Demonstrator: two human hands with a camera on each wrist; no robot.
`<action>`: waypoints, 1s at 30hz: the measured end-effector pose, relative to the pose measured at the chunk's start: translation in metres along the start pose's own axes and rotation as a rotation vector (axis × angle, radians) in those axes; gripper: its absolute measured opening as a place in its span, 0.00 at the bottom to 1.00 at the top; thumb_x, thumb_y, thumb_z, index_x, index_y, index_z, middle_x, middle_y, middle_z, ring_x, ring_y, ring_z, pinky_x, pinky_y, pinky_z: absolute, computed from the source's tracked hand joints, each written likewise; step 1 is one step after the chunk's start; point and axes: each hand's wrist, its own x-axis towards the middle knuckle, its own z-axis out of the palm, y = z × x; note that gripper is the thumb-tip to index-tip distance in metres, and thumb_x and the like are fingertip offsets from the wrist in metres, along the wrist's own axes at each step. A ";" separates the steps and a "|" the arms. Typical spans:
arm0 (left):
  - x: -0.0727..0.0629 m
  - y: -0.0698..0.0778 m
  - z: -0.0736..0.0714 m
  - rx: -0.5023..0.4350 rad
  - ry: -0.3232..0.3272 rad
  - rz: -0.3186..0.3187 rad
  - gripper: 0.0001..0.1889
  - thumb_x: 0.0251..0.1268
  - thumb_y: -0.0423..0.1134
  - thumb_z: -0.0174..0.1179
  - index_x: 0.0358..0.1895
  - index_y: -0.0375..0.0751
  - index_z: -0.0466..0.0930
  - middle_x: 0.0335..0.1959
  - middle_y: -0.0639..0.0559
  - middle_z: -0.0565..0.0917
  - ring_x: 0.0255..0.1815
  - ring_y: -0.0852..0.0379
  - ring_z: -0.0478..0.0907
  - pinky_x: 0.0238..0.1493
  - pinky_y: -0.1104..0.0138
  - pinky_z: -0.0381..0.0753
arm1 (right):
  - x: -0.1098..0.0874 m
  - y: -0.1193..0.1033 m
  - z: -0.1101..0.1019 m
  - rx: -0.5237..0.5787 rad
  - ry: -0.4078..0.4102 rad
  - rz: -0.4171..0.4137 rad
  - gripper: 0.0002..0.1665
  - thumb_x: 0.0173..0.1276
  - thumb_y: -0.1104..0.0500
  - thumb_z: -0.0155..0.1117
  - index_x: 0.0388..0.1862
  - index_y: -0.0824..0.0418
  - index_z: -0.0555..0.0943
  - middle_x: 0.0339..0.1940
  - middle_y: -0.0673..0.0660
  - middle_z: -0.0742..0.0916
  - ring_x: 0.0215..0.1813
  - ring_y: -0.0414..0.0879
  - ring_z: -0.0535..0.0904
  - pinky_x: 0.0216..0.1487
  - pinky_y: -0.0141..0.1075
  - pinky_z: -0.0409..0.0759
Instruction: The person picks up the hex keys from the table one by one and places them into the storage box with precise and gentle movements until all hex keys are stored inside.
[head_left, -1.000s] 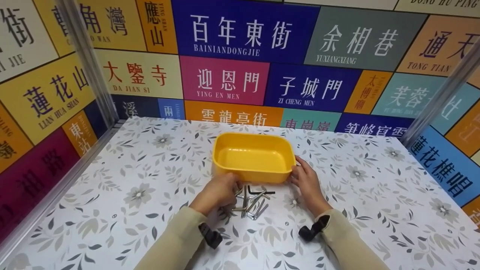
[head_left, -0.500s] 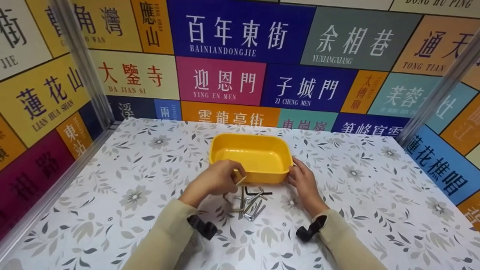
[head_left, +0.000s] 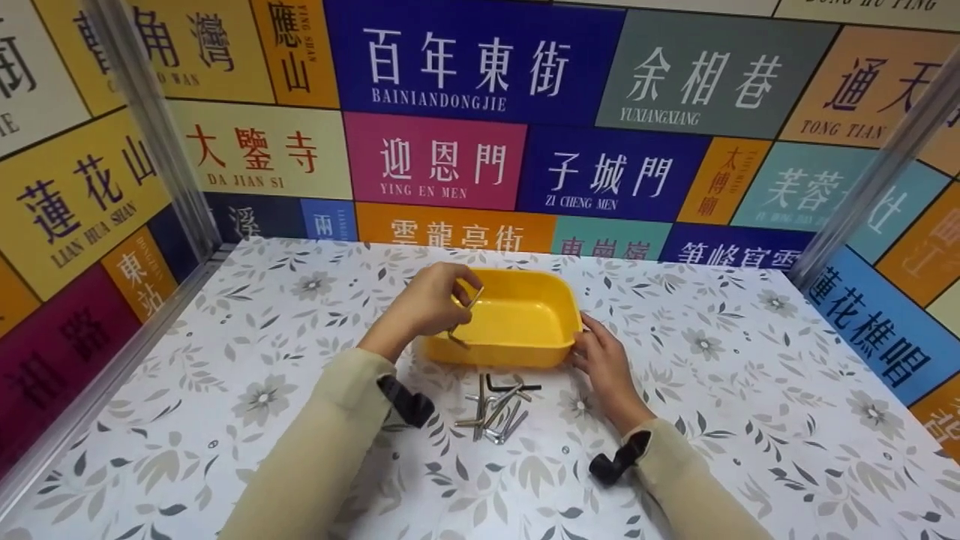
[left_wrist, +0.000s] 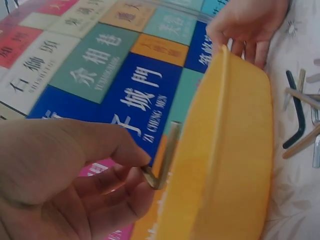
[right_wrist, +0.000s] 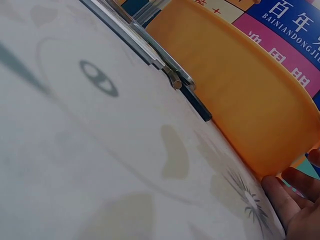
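Observation:
My left hand (head_left: 429,301) is over the left end of a yellow plastic box (head_left: 517,355), pinching a brass-coloured L-shaped hex key (left_wrist: 159,181) between thumb and fingers. Another bent metal end (head_left: 457,339) shows below that hand; I cannot tell if it belongs to a second key. At the box's near right corner, my right hand (head_left: 609,364) holds the wall, fingers and thumb around the corner. In front of the box lies a loose pile of silver and brass-coloured hex keys (head_left: 491,412), with a black hex key (head_left: 516,388) on its far side.
The box stands on a table covered with a white leaf-and-flower cloth (head_left: 262,397). Behind it rises a wall of coloured name panels (head_left: 480,67). Clear upright edges (head_left: 169,127) stand at the table's back corners. A black wrist camera (head_left: 619,459) sits at each cuff.
My left hand has risen from the pile beside the box's near wall to above its left end, carrying the hex key. My right hand stays at the right corner.

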 end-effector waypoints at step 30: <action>0.050 -0.038 0.048 0.101 0.199 -0.226 0.23 0.59 0.24 0.62 0.60 0.37 0.80 0.51 0.43 0.84 0.48 0.50 0.80 0.48 0.61 0.84 | 0.001 0.002 0.001 0.035 0.017 -0.016 0.32 0.77 0.55 0.45 0.79 0.53 0.63 0.75 0.59 0.74 0.65 0.55 0.81 0.60 0.39 0.83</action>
